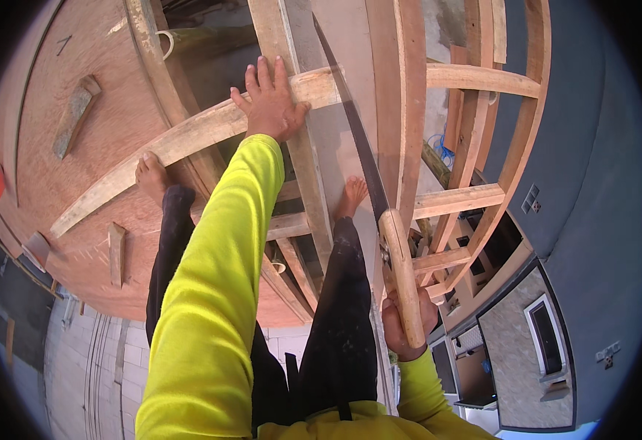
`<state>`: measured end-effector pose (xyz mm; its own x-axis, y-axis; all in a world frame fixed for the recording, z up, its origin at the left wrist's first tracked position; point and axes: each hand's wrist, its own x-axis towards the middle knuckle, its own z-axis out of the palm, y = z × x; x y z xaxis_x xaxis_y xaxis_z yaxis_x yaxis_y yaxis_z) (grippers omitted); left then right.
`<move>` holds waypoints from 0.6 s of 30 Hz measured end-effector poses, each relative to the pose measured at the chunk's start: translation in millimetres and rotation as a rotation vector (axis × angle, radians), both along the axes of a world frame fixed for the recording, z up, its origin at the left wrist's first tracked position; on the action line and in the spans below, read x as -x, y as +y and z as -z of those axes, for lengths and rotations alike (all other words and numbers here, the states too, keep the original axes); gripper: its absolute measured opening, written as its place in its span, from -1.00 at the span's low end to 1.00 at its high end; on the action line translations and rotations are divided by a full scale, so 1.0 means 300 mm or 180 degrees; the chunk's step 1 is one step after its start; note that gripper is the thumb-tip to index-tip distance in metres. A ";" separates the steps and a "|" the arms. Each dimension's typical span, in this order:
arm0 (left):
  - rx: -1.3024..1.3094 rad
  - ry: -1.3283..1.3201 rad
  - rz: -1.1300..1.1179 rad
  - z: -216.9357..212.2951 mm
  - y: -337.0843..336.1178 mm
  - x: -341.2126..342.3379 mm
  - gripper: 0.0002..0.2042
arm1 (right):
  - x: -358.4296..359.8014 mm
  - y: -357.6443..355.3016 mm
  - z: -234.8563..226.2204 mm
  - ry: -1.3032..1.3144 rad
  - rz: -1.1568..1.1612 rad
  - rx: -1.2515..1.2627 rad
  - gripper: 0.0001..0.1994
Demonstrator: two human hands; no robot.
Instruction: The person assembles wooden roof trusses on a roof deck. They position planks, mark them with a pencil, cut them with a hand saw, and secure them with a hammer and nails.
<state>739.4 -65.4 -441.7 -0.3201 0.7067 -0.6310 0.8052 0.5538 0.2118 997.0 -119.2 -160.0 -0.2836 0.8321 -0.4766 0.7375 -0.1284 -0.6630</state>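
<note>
My left hand lies flat, fingers spread, on a long pale wooden plank that crosses the timber framework. In my right hand is the wooden handle of a hand saw, gripped tight. The saw's dark blade runs up and away from the handle and meets the plank just right of my left hand. My bare feet stand on the structure: the left foot on the plywood edge, the right foot on a beam.
A reddish plywood sheet with small nailed wood blocks spreads to the left. Timber frame rails with open gaps lie to the right, above a long drop. A grey wall and a block wall are far below.
</note>
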 end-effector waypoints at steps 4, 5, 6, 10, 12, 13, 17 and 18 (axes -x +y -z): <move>0.0050 -0.0193 -0.0031 -0.014 0.019 0.008 -0.01 | 0.178 0.197 0.293 0.0209 0.0247 0.0151 -0.84; 0.0067 -0.0220 -0.0052 -0.010 0.016 0.014 -0.01 | 0.222 0.222 0.336 0.0286 0.0407 0.0112 -0.85; 0.0085 -0.0250 -0.0073 -0.007 0.010 0.015 -0.01 | 0.217 0.203 0.309 0.0281 0.0389 0.0164 -0.85; 0.0228 -0.0310 -0.0137 -0.032 0.015 0.027 -0.01 | 0.069 0.031 -0.029 -0.0163 -0.0081 0.0233 -0.85; 0.0301 -0.0315 -0.0072 -0.034 0.034 0.018 -0.01 | 0.070 0.039 -0.081 -0.0324 -0.0016 0.0148 -0.85; 0.0335 -0.0312 -0.0040 -0.033 0.042 0.018 0.00 | 0.085 0.062 -0.030 -0.0208 0.0017 0.0154 -0.87; 0.0238 -0.0328 -0.0054 -0.030 0.039 0.024 -0.02 | 0.245 0.218 0.294 0.0228 0.0583 0.0301 -0.88; 0.0218 -0.0339 -0.0059 -0.027 0.034 0.030 -0.02 | 0.266 0.240 0.334 0.0353 0.0650 0.0278 -0.88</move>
<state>730.4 -55.1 -433.5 -0.2613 0.6554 -0.7086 0.7698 0.5844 0.2567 917.3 -47.1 -260.2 -0.1683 0.8346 -0.5245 0.6137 -0.3277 -0.7183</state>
